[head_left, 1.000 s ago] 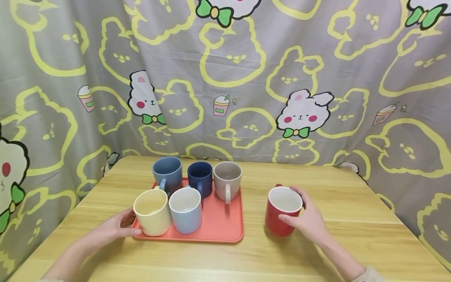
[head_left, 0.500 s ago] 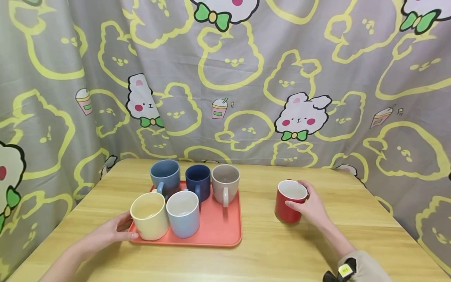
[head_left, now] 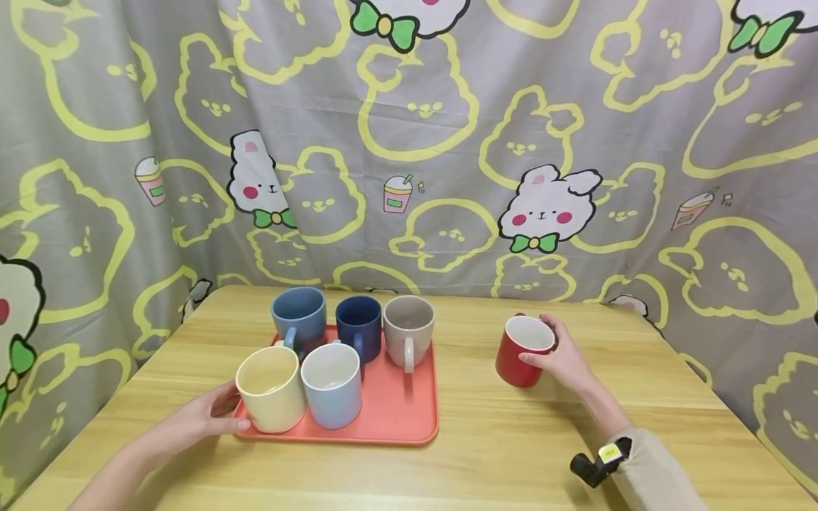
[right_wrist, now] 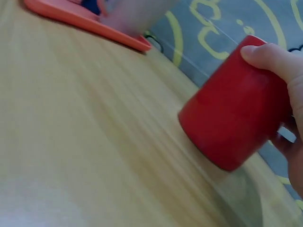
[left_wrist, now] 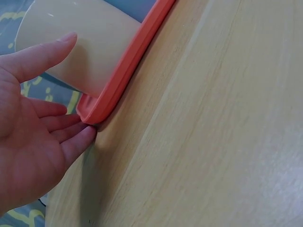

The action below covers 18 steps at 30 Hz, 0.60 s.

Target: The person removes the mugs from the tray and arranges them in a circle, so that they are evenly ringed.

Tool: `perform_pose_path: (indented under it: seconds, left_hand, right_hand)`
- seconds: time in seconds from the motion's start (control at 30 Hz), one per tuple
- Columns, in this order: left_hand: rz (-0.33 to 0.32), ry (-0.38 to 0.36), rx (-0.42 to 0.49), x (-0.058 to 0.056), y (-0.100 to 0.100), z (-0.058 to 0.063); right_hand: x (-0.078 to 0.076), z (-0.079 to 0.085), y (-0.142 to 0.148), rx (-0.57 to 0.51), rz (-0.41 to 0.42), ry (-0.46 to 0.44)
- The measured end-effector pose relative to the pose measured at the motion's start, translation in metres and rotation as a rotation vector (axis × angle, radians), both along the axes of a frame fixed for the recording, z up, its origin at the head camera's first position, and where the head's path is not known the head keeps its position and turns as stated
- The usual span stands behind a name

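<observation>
On the right of the table my right hand [head_left: 565, 358] grips a red mug [head_left: 519, 363] with a white inside, thumb on the near side of its rim. The mug leans a little; whether its base touches the table I cannot tell. In the right wrist view the thumb presses the wall of the red mug [right_wrist: 232, 106]. My left hand [head_left: 194, 426] is at the left front corner of a coral-red tray [head_left: 402, 404]. Its fingertips touch the tray's corner [left_wrist: 97, 111], and the thumb lies beside the pale yellow mug [head_left: 271, 394].
The tray also bears a light blue mug [head_left: 332, 390], a slate blue mug [head_left: 299, 319], a navy mug [head_left: 358, 330] and a greige mug [head_left: 409, 330]. Bare wooden table [head_left: 473, 433] lies between tray and red mug. A patterned curtain [head_left: 441, 170] hangs behind.
My right hand has carried the red mug away from me and slightly right, towards the back of the table. The left hand has stayed at the tray's corner.
</observation>
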<state>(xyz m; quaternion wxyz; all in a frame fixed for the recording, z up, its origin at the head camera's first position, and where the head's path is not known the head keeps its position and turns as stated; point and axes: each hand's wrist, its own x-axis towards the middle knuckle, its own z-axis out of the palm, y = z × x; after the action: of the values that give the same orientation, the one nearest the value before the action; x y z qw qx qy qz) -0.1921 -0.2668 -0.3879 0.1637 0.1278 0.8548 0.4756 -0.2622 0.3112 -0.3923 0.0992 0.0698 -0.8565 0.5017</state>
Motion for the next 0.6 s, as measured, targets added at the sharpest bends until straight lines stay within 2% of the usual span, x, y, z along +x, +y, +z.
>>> perform_pose_path:
  seconds: [0.2,0.43,0.6]
  left_hand:
    - [-0.004,0.015,-0.006,0.0,-0.001,0.0]
    - [-0.003,0.005,-0.014,0.002,0.0,0.001]
    - [0.005,0.006,-0.008,0.001,0.0,0.001]
  right_hand:
    - [-0.005,0.002,0.005,-0.032,0.049,-0.023]
    - [-0.01,-0.003,0.012,0.019,0.06,-0.004]
    - [-0.014,-0.004,0.016,-0.013,0.041,-0.013]
